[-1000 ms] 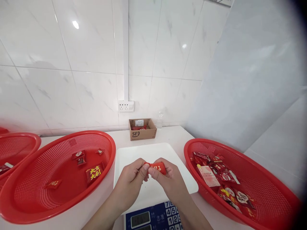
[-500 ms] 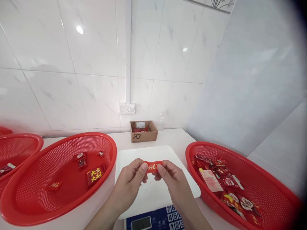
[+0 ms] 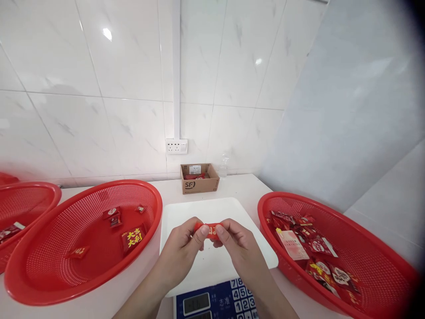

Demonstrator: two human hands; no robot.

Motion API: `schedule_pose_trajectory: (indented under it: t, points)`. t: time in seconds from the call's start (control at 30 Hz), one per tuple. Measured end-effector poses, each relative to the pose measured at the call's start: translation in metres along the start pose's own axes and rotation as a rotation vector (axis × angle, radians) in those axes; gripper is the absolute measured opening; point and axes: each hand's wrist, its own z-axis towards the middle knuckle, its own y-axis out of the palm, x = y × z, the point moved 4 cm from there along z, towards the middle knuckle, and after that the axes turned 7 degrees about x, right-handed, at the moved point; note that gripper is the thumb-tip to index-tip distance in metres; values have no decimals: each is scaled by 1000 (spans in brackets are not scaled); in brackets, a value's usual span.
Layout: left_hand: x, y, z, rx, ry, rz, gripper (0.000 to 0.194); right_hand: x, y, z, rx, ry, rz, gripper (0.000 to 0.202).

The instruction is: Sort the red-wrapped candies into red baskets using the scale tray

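Observation:
A small red wrapped candy (image 3: 211, 231) with pale gold characters is held level between both my hands. My left hand (image 3: 183, 250) pinches its left end between thumb and fingers. At the other end, my right hand (image 3: 238, 246) has the same kind of pinch, thumb on top. The fingertips cover both ends of the wrapper. Both hands are above the white plate (image 3: 195, 283) of a digital scale. Its blue panel (image 3: 221, 300), with number keys and a grey display, shows below my wrists.
Left of the scale is a red plastic basket (image 3: 43, 296) with several red packets; another red basket (image 3: 29, 188) lies further left. A third basket (image 3: 265, 199) on the right holds several snack packets and a pink card (image 3: 292, 245). Behind stand a cardboard box (image 3: 201, 186) and a clear bottle (image 3: 224, 165).
The fingers have shifted along the candy, with the left thumb covering more of its lettering. My view has tilted slightly. Both hands still grip the candy over the scale.

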Motion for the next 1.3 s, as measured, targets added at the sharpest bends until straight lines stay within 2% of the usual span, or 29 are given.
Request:
schedule_pose_trajectory:
  t: [0.17,0.3,0.4,0.5,0.63,0.77,0.87,0.93,1.03,1.13,1.23,1.3]
  points:
    - [-1,-3,1,65,-1,43,40,2,0,1,-7,3,-21,32]
    - [0,-4,2,113,52,137,39,0,-1,3,4,-26,-62,32]
    - [2,-12,3,246,119,160,27,3,-8,13,50,-19,-115,35]
    - [4,-26,1,403,146,156,25,15,-21,27,70,57,-314,37]
    - [7,-45,-2,490,157,126,28,29,-37,37,116,51,-649,40]
    - [12,-52,-6,529,164,78,28,33,-23,34,-66,-46,-673,34]
    - [16,-48,-11,494,164,55,27,33,-7,34,-160,-126,-749,28]
    - [16,-43,-12,424,143,92,28,33,1,33,-214,-174,-769,26]
    - [13,-36,-12,305,113,224,27,31,3,32,-256,-195,-661,31]
    - [9,-33,-8,231,188,379,22,27,-19,31,-132,-164,-608,36]
    - [6,-31,-5,143,276,517,27,27,-62,25,4,-147,-730,39]
    - [2,-28,-2,72,288,582,32,33,-96,15,58,-101,-846,42]
